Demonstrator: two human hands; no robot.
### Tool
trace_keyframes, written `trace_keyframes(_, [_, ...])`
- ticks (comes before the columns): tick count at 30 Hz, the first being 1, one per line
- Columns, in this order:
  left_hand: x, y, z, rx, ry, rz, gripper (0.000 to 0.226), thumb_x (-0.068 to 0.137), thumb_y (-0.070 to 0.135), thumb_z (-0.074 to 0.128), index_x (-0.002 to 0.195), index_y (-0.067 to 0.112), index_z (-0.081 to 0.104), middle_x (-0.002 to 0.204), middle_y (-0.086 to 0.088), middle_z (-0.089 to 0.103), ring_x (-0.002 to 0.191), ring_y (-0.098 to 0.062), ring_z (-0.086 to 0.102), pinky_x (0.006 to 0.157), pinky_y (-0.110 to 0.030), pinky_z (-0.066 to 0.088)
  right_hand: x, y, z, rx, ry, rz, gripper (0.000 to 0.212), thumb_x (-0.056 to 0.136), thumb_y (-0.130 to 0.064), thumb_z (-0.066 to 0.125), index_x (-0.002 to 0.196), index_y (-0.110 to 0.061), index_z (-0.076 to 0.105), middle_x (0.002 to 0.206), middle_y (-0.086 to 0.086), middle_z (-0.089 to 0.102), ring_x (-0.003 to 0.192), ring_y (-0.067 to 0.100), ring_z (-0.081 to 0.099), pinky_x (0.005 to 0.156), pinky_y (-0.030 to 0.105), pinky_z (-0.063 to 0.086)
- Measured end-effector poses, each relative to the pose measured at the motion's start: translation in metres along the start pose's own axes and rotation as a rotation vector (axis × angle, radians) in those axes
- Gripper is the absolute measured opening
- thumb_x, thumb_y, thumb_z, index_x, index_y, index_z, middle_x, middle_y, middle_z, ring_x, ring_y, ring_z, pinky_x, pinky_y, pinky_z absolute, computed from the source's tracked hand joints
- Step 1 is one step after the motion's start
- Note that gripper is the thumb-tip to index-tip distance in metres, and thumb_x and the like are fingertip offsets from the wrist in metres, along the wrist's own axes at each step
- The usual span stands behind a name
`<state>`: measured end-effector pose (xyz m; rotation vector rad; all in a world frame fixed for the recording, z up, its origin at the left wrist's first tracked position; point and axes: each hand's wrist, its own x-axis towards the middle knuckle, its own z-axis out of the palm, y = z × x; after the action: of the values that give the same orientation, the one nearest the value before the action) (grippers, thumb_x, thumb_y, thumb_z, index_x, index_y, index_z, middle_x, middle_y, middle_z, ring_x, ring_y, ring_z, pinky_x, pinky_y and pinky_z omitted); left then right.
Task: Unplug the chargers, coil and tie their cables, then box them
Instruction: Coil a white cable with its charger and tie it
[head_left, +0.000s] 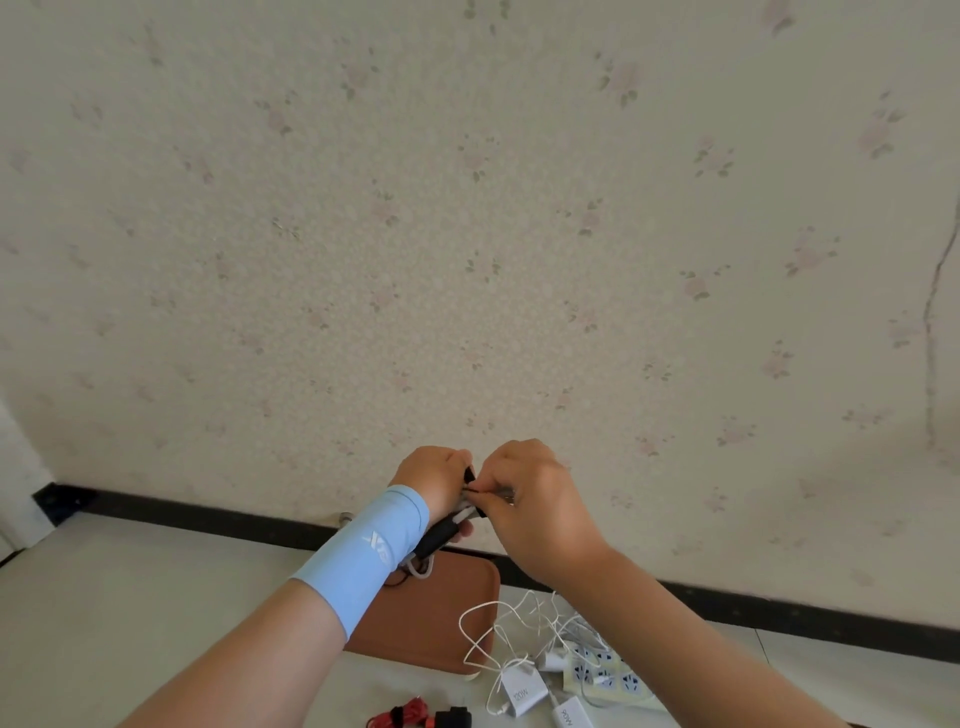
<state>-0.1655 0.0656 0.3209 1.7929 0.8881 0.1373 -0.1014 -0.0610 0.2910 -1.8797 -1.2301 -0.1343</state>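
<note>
Black strap (470, 475) (mostly hidden) pinched by right hand (537, 501); left hand (435, 480) grips coiled cable (462, 515).

- Two hands: my left hand (436, 478) and my right hand (530, 501).
- One light blue sleeve (363, 551), on my left wrist.
- One black charger (440, 535), gripped in my left hand, with one pale cable (420, 570) looping below it.
- One black tie (470, 475), pinched by my right hand.
- One brown tray (415, 623).
- Two large white chargers: the first white charger (522, 693) and the second white charger (568, 716).
- One smaller white plug (553, 660).
- One power strip (608, 675).
- White cables (498, 631): too tangled for me to count.
- One red cable bundle (410, 714).
- One small black block (454, 719) beside it.
</note>
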Motion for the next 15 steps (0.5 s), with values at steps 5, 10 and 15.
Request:
trace_keyframes(5, [-0.004, -0.001, -0.008, -0.118, 0.084, 0.011, 0.037, 0.102, 0.025, 0.041, 0.081, 0.001, 0.059, 0.061, -0.022, 0.061, 0.046, -0.032, 0.059, 0.043, -0.032, 0.050, 0.001, 0.001, -0.007, 0.097, -0.100, -0.026, 0.007, 0.089, -0.017, 0.073, 0.087, -0.016, 0.080, 0.095, -0.008, 0.066, 0.089, 0.008, 0.061, 0.079, 0.020, 0.050])
trace_keyframes(10, [-0.009, -0.001, -0.005, -0.056, 0.134, 0.203, 0.040, 0.103, 0.029, 0.039, 0.082, 0.002, 0.059, 0.064, -0.024, 0.063, 0.046, -0.034, 0.061, 0.045, -0.034, 0.051, 0.004, -0.001, -0.014, 0.190, -0.017, 0.056, 0.006, 0.080, -0.017, 0.083, 0.078, -0.021, 0.080, 0.085, -0.012, 0.070, 0.082, 0.006, 0.066, 0.076, 0.021, 0.054])
trace_keyframes(15, [-0.011, 0.001, -0.007, 0.224, 0.200, 0.475, 0.038, 0.103, 0.030, 0.039, 0.076, 0.013, 0.061, 0.062, -0.010, 0.054, 0.059, -0.023, 0.055, 0.059, -0.034, 0.046, 0.010, 0.008, -0.029, 0.154, -0.240, 0.348, 0.043, 0.078, -0.039, 0.085, 0.113, -0.030, 0.062, 0.110, -0.014, 0.064, 0.097, 0.002, 0.062, 0.079, 0.016, 0.050])
